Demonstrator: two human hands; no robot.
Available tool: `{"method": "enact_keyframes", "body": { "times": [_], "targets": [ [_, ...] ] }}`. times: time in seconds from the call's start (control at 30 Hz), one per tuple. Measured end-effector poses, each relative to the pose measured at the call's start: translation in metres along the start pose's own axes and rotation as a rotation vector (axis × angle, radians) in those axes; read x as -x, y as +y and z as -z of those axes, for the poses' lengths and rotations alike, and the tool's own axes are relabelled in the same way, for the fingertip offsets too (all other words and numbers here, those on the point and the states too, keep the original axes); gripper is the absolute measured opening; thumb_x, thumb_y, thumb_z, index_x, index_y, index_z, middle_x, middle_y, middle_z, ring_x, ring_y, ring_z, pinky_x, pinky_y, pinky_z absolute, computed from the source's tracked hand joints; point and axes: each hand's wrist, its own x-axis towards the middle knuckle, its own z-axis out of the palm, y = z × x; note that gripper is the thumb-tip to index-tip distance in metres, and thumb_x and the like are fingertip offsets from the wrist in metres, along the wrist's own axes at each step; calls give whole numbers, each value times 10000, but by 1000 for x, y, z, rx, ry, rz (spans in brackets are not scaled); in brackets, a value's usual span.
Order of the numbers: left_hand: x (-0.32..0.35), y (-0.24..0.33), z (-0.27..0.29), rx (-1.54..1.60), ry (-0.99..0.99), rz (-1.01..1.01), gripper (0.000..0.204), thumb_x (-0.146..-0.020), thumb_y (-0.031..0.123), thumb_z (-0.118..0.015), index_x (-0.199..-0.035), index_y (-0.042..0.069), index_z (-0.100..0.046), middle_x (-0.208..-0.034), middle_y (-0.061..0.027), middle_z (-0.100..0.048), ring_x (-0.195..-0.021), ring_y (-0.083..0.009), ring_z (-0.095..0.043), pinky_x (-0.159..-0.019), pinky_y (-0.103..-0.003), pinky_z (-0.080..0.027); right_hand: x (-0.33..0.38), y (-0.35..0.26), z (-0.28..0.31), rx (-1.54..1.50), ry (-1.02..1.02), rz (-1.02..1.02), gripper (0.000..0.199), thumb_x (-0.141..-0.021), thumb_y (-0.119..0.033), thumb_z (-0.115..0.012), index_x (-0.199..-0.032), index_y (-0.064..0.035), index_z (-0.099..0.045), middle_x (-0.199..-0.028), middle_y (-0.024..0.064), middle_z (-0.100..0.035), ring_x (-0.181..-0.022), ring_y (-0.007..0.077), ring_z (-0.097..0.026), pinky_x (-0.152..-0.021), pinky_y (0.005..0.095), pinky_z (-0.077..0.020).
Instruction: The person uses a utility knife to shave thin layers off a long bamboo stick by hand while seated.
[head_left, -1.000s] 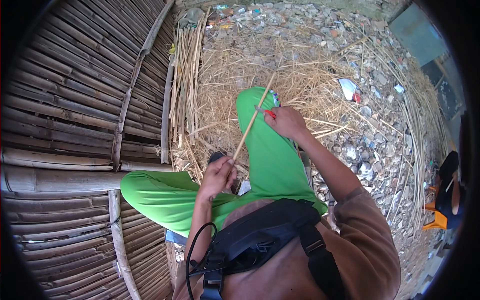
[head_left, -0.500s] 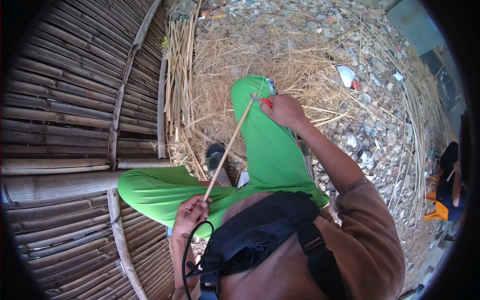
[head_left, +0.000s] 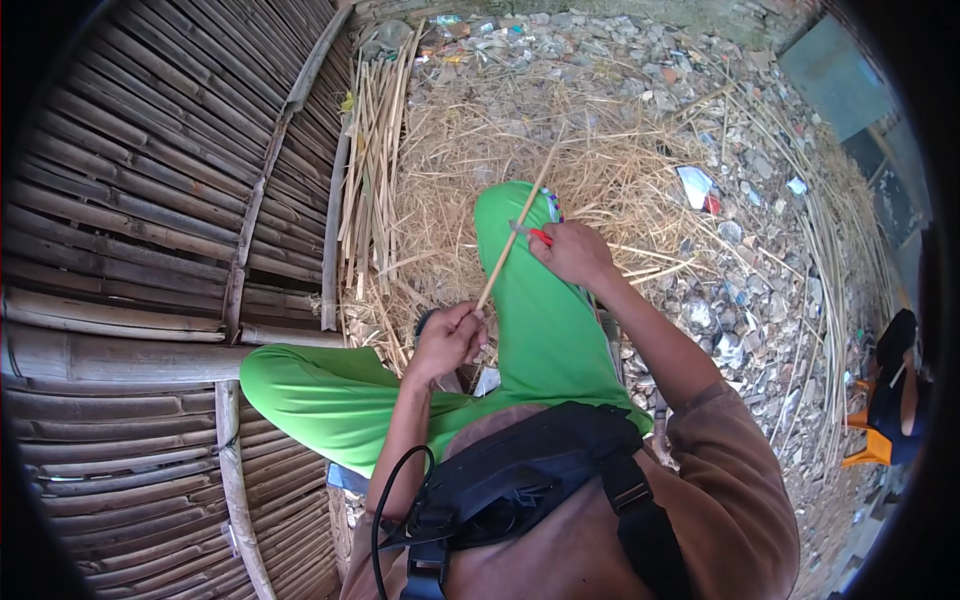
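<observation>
A thin, pale bamboo stick slants up and away over my green trousers, its far end reaching past my raised right knee. My left hand is closed round its near end, above my lap. In my right hand, beside that knee, is a small knife with a red handle. Its short blade rests against the stick about midway along. The fingers of my right hand curl round the handle and hide part of it.
Thin shavings litter the rubble ground ahead. A bundle of bamboo strips lies beside the bamboo slat wall on my left. Long strips lie to the right, near an orange chair and a person. A black bag is strapped across me.
My left hand has moved up and forward, pushing the stick farther out past the knee. The knife, near the stick's far end before, now meets it about midway.
</observation>
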Motion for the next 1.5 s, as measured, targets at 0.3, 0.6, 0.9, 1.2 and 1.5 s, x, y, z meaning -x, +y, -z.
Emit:
{"method": "enact_keyframes", "body": {
  "times": [0.3, 0.6, 0.9, 1.2, 1.5],
  "targets": [
    [101, -11, 29, 5, 46, 137, 219, -1083, 132, -518, -1136, -39, -644, -685, -19, -566, -457, -60, -442, -416, -227, -338, -1, 7, -6, -54, 11, -25, 536, -969, -514, -457, -898, -53, -722, -855, 231, -708, -847, 415, -698, -812, 532, -555],
    [171, -5, 44, 134, 97, 274, 214, -1075, 118, -528, -1161, -37, -647, -702, -10, -572, -537, -46, -455, -480, -207, -341, 2, 5, -2, -57, 2, -38, 548, -971, -514, -454, -893, -40, -717, -859, 225, -713, -844, 407, -701, -798, 528, -555],
    [60, -7, 17, 162, 13, 164, 237, -1065, 130, -477, -1094, -46, -633, -681, -34, -550, -447, -80, -421, -398, -237, -308, 3, 1, 0, -32, 24, -1, 542, -961, -521, -465, -885, -52, -727, -838, 241, -709, -823, 419, -705, -776, 537, -561],
    [7, -3, 5, 34, 15, 57, 264, -1085, 164, -461, -1074, -32, -638, -690, -41, -597, -456, -79, -451, -420, -235, -353, 2, -1, -2, -44, 0, -30, 539, -955, -518, -470, -883, -52, -730, -833, 240, -708, -826, 425, -705, -784, 541, -564],
    [126, -9, 35, -48, 80, 188, 239, -1088, 137, -479, -1128, -25, -649, -690, -18, -582, -465, -63, -446, -434, -224, -350, 2, 7, -3, -58, -17, -45, 546, -962, -521, -456, -900, -49, -724, -868, 226, -717, -854, 412, -705, -787, 533, -564]
  ]
}}
